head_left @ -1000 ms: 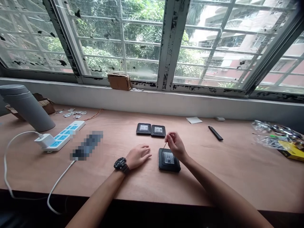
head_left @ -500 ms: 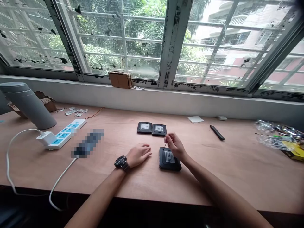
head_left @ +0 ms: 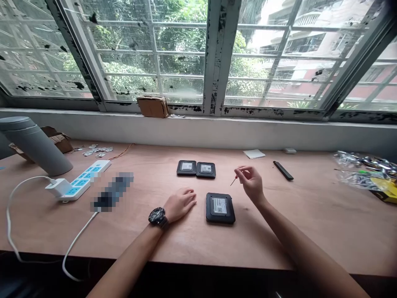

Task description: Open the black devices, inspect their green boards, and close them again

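On my feed, the black rounded-rectangular plastic case [head_left: 220, 208] looks matt and smooth, with a flat paper label [head_left: 220, 205] set into its top. The thin metal pin [head_left: 233, 181] is too fine for me to judge its finish. The light-brown plywood desktop [head_left: 313, 236] reads as smooth, pale wood with a low sheen. I see a faint gloss on the white plastic power strip [head_left: 81, 181] and a matt finish on the grey cylindrical object [head_left: 34, 145]. The crinkled clear plastic bag [head_left: 356, 174] is shiny, the brown cardboard parcel [head_left: 153, 106] dull and rough, and the white-painted metal window frame [head_left: 223, 54] chipped and flaking.
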`<state>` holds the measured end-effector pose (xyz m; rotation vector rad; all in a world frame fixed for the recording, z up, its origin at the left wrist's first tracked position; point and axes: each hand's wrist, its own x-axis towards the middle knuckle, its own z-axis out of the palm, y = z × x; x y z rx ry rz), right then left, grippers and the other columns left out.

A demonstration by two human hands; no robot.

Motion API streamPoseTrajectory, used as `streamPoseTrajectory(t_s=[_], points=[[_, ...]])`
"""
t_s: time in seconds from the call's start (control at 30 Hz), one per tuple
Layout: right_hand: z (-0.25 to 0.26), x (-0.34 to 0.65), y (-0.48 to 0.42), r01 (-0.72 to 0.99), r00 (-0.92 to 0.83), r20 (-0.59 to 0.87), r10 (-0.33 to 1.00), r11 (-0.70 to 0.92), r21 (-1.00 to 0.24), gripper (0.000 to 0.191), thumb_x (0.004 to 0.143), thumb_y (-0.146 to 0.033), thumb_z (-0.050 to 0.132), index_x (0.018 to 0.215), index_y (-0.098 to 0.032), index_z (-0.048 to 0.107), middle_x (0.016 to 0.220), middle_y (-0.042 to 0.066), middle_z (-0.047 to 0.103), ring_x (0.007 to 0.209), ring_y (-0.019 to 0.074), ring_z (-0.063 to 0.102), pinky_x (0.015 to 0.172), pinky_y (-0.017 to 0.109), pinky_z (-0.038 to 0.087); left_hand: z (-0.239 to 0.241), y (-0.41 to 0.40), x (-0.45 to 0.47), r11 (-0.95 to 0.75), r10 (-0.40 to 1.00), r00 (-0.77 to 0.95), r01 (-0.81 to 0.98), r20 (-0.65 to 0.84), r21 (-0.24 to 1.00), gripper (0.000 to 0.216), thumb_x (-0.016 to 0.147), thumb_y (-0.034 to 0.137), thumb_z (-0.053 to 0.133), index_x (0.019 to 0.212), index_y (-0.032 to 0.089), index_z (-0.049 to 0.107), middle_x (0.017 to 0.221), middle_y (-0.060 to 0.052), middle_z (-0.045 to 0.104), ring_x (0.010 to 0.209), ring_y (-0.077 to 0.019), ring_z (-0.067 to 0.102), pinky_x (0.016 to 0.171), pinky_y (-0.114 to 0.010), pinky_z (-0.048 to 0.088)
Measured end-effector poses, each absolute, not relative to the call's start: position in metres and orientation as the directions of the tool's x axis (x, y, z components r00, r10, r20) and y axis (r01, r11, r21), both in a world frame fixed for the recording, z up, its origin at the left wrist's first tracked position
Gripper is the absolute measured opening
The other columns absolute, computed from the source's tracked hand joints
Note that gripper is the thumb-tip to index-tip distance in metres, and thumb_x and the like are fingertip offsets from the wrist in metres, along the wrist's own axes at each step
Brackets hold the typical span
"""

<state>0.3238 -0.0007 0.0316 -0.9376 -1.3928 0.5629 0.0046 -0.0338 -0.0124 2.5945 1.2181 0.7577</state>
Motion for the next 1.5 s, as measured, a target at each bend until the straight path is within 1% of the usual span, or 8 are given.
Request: streamPoseTrajectory(t_s=[0.2,0.3,0.47,0.7,0.8,0.97,1.23,1.5], points=[[0.01,0.37,0.003,0.727,-0.055,0.636,0.77,0.467,-0.503,0.04,0.092,-0.062,0.06,0.088,-0.023,0.066,0.075,0.004,0.069,0.06,0.0173,0.059,0.059,0.03,0.043,-0.005,-0.058,0.033,-0.817,0.576,0.75,0.543,0.325,0.194,0.069,0.089,0.006,0.046,0.154,0.024,0.038,0.16,-0.006,0.041,0.147,-0.0256,0.039,0.121,-0.048,0.036],[0.001,0.376,0.005,0.797,-0.19,0.541,0.819,0.451,-0.403,0.037,0.095,-0.059,0.056,0.088,-0.025,0.068,0.081,0.003,0.073,0.065,0.0181,0.063,0.059,0.029,0.041,-0.007,-0.079,0.031,-0.83,0.554,0.762,0.535,0.335,0.156,0.071,0.086,0.011,0.052,0.154,0.023,0.039,0.152,-0.008,0.051,0.141,-0.0295,0.047,0.119,-0.052,0.038],[-0.007,0.368,0.009,0.823,-0.188,0.455,0.87,0.392,-0.411,0.034,0.096,-0.057,0.057,0.09,-0.026,0.069,0.087,0.003,0.076,0.07,0.0193,0.066,0.061,0.029,0.041,-0.002,-0.098,0.041,-0.853,0.498,0.731,0.51,0.466,0.11,0.054,0.094,0.016,0.05,0.148,0.024,0.049,0.118,-0.007,0.073,0.122,-0.0258,0.063,0.114,-0.046,0.044],[-0.009,0.359,0.005,0.805,-0.274,0.382,0.882,0.428,-0.41,0.031,0.097,-0.053,0.057,0.091,-0.028,0.076,0.102,0.004,0.074,0.079,0.019,0.069,0.07,0.03,0.047,0.008,-0.073,0.106,-0.878,0.478,0.817,0.445,0.321,0.175,0.063,0.095,0.055,0.058,0.15,0.028,0.046,0.157,-0.009,0.045,0.147,-0.037,0.036,0.122,-0.061,0.023],[-0.008,0.363,0.002,0.802,-0.276,0.343,0.898,0.412,-0.433,0.031,0.097,-0.052,0.057,0.095,-0.029,0.077,0.106,0.003,0.072,0.08,0.0186,0.07,0.072,0.03,0.049,0.003,-0.068,0.099,-0.843,0.538,0.789,0.502,0.296,0.192,0.06,0.097,0.054,0.055,0.152,0.032,0.043,0.158,-0.006,0.043,0.147,-0.0354,0.036,0.122,-0.061,0.022],[-0.005,0.367,0.0,0.772,-0.337,0.273,0.901,0.43,-0.467,0.026,0.096,-0.048,0.06,0.093,-0.028,0.076,0.101,0.003,0.072,0.083,0.0195,0.069,0.073,0.031,0.05,-0.014,-0.064,0.04,-0.704,0.699,0.638,0.692,0.322,0.157,0.065,0.095,0.057,0.058,0.154,0.035,0.04,0.16,-0.006,0.039,0.147,-0.0361,0.035,0.121,-0.06,0.024],[-0.002,0.361,-0.003,0.749,-0.387,0.261,0.884,0.467,-0.471,0.022,0.096,-0.044,0.06,0.093,-0.029,0.076,0.102,0.004,0.072,0.084,0.0207,0.068,0.074,0.033,0.05,-0.027,-0.005,-0.069,-0.223,0.934,0.19,0.971,0.303,0.081,0.054,0.101,0.058,0.04,0.148,0.035,0.049,0.159,-0.007,0.042,0.148,-0.0343,0.033,0.119,-0.063,0.019],[-0.001,0.367,-0.002,0.773,-0.357,0.273,0.893,0.447,-0.451,0.027,0.096,-0.048,0.058,0.093,-0.032,0.08,0.103,0.004,0.072,0.084,0.0219,0.068,0.074,0.034,0.051,-0.009,0.103,-0.084,-0.167,0.951,0.116,0.973,0.287,0.159,0.055,0.104,0.058,0.025,0.142,0.033,0.056,0.157,-0.001,0.046,0.146,-0.0277,0.036,0.119,-0.051,0.023]])
